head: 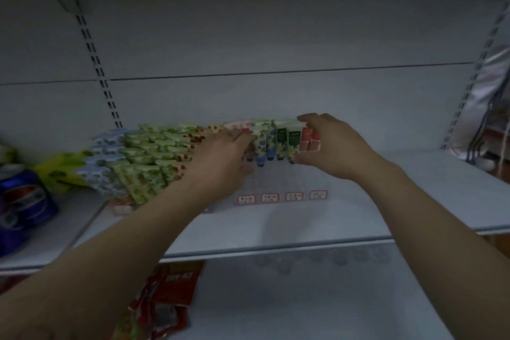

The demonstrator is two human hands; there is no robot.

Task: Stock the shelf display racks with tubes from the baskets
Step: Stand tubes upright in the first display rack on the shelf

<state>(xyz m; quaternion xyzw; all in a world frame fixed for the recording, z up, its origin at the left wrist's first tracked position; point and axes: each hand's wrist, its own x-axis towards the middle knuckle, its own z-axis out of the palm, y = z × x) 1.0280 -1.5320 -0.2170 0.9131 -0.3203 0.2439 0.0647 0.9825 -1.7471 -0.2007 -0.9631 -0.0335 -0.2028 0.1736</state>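
A clear display rack with small red-framed labels on its front stands on the white shelf. A short row of flower-printed tubes stands upright in it, caps down. My left hand pinches the blue-and-white tube at the row's left end. My right hand curls round the right end of the row, thumb below and fingers over the top by the red tubes. To the left, many more green, blue and red printed tubes fill the rack in slanted rows.
A blue soda can and yellow-green packets sit at the far left of the shelf. Red snack packets lie on the lower shelf. Slotted uprights run up the back panel. Cords hang at the right edge.
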